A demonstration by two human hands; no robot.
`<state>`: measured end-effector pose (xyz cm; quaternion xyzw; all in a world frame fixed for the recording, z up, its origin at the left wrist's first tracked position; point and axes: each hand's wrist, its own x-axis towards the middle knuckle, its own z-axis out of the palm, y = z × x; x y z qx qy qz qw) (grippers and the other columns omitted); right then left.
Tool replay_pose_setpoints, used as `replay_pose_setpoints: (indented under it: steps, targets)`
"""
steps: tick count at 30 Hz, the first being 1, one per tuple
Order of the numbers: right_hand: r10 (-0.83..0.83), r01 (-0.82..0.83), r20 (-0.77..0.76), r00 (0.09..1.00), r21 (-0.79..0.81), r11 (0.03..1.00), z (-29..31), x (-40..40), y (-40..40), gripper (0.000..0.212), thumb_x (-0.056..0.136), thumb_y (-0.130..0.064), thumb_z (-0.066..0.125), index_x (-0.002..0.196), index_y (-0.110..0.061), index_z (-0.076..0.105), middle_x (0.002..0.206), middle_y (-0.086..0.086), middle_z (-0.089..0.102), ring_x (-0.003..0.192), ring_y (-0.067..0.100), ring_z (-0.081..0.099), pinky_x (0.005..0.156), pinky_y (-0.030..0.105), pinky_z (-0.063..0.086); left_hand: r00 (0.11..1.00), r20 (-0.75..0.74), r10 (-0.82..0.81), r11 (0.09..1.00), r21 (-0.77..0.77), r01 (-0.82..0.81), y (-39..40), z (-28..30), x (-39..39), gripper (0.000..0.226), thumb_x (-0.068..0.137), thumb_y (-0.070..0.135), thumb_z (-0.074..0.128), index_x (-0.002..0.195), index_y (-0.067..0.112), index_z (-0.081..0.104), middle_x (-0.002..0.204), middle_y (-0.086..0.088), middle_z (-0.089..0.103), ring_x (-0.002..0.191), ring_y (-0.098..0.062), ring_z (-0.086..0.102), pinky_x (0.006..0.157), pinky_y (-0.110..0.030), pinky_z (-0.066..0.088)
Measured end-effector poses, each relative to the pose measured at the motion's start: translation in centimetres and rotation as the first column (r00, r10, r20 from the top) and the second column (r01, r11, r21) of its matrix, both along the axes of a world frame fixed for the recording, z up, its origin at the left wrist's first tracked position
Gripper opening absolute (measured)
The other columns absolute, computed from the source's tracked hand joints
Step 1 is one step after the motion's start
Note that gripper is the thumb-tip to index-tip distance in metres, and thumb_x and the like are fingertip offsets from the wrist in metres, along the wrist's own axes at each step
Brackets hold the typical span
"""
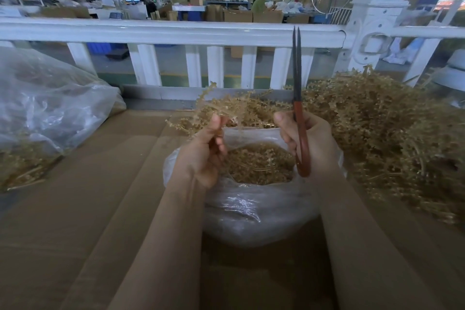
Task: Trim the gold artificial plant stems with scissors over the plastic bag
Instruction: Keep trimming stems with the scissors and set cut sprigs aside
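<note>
My left hand pinches a gold artificial plant stem whose sprigs fan up and outward above the open plastic bag. Inside the bag lie several gold trimmed pieces. My right hand grips red-handled scissors upright, the dark blades nearly together and pointing up, to the right of the held stem and apart from it.
A big heap of gold stems fills the right side of the cardboard-covered table. A large clear bag with gold stems lies at the left. A white railing runs behind; people work at benches far back.
</note>
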<state>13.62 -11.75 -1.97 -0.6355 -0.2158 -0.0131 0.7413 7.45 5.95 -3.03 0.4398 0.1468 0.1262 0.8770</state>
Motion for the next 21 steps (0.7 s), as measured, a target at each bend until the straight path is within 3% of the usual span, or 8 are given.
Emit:
replay_pose_setpoints:
  steps: [3, 7, 9, 11, 14, 16, 18, 21]
  targets:
    - [0.008, -0.006, 0.021, 1.000, -0.074, 0.997, 0.0, 0.1, 0.3, 0.044, 0.073, -0.045, 0.076, 0.082, -0.004, 0.063, 0.056, -0.007, 0.049, 0.051, 0.007, 0.043, 0.059, 0.022, 0.037, 0.999, 0.022, 0.044, 0.999, -0.003, -0.044, -0.2, 0.1, 0.1, 0.024, 0.080, 0.033, 0.069, 0.094, 0.013, 0.071, 0.058, 0.009, 0.054, 0.048, 0.000, 0.049, 0.048, -0.010, 0.046]
    - [0.043, -0.023, 0.098, 0.994, -0.195, 0.981, -0.4, 0.4, 0.4, 0.022, 0.079, -0.039, 0.078, 0.073, -0.021, 0.068, 0.059, -0.015, 0.060, 0.058, -0.001, 0.056, 0.065, 0.016, 0.046, 0.993, 0.034, 0.111, 0.991, 0.078, -0.113, -0.6, 0.0, 0.3, 0.034, 0.082, 0.026, 0.071, 0.107, 0.003, 0.070, 0.063, 0.007, 0.058, 0.055, -0.002, 0.050, 0.052, -0.012, 0.048]
    - [0.074, -0.034, 0.132, 0.988, -0.284, 0.958, -0.7, 0.6, 0.4, 0.030, 0.074, -0.046, 0.079, 0.074, -0.017, 0.069, 0.064, -0.013, 0.061, 0.063, 0.002, 0.058, 0.068, 0.017, 0.048, 0.990, 0.048, 0.131, 0.987, 0.093, -0.135, -0.7, -0.1, 0.3, 0.029, 0.087, 0.024, 0.069, 0.106, 0.002, 0.070, 0.066, 0.007, 0.059, 0.057, -0.002, 0.051, 0.054, -0.012, 0.048]
    - [0.106, -0.043, 0.143, 0.984, -0.382, 0.923, -0.9, 0.9, 0.5, 0.032, 0.075, -0.046, 0.082, 0.075, -0.016, 0.070, 0.064, -0.011, 0.061, 0.062, 0.003, 0.058, 0.065, 0.018, 0.047, 0.989, 0.069, 0.133, 0.988, 0.064, -0.138, -0.6, -0.1, 0.4, 0.022, 0.085, 0.023, 0.070, 0.099, 0.006, 0.071, 0.067, 0.007, 0.061, 0.056, -0.001, 0.052, 0.055, -0.012, 0.049]
    - [0.155, -0.024, 0.201, 0.967, -0.534, 0.845, -1.4, 1.2, 0.8, 0.019, 0.075, -0.045, 0.086, 0.069, -0.036, 0.071, 0.057, -0.021, 0.060, 0.054, -0.005, 0.056, 0.054, 0.010, 0.041, 0.986, 0.126, 0.112, 0.993, 0.022, -0.116, -0.4, 0.0, 0.4, 0.021, 0.076, 0.024, 0.072, 0.092, 0.010, 0.069, 0.064, 0.008, 0.061, 0.055, -0.001, 0.054, 0.057, -0.012, 0.050]
    - [0.148, 0.020, 0.231, 0.962, -0.598, 0.801, -1.7, 1.3, 1.0, 0.024, 0.069, -0.058, 0.083, 0.070, -0.037, 0.070, 0.059, -0.021, 0.063, 0.057, -0.003, 0.059, 0.057, 0.020, 0.046, 0.983, 0.137, 0.122, 0.992, -0.009, -0.122, -0.4, 0.0, 0.5, 0.017, 0.078, 0.020, 0.071, 0.093, 0.013, 0.069, 0.065, 0.009, 0.065, 0.057, 0.000, 0.058, 0.058, -0.012, 0.051]
    - [0.123, 0.066, 0.245, 0.962, -0.642, 0.764, -1.9, 1.4, 1.1, 0.043, 0.063, -0.071, 0.074, 0.074, -0.029, 0.071, 0.062, -0.015, 0.066, 0.059, 0.003, 0.062, 0.061, 0.034, 0.053, 0.981, 0.135, 0.136, 0.991, -0.016, -0.135, -0.3, 0.0, 0.5, 0.010, 0.084, 0.014, 0.069, 0.094, 0.014, 0.070, 0.068, 0.010, 0.068, 0.059, 0.001, 0.060, 0.059, -0.012, 0.051]
    - [0.087, 0.118, 0.258, 0.962, -0.682, 0.722, -2.1, 1.6, 0.9, 0.041, 0.068, -0.069, 0.075, 0.070, -0.029, 0.067, 0.060, -0.018, 0.064, 0.059, 0.001, 0.061, 0.056, 0.028, 0.044, 0.978, 0.157, 0.140, 0.989, 0.027, -0.146, -0.3, -0.1, 0.5, 0.010, 0.089, 0.011, 0.066, 0.097, 0.015, 0.071, 0.074, 0.009, 0.069, 0.063, 0.001, 0.060, 0.061, -0.012, 0.051]
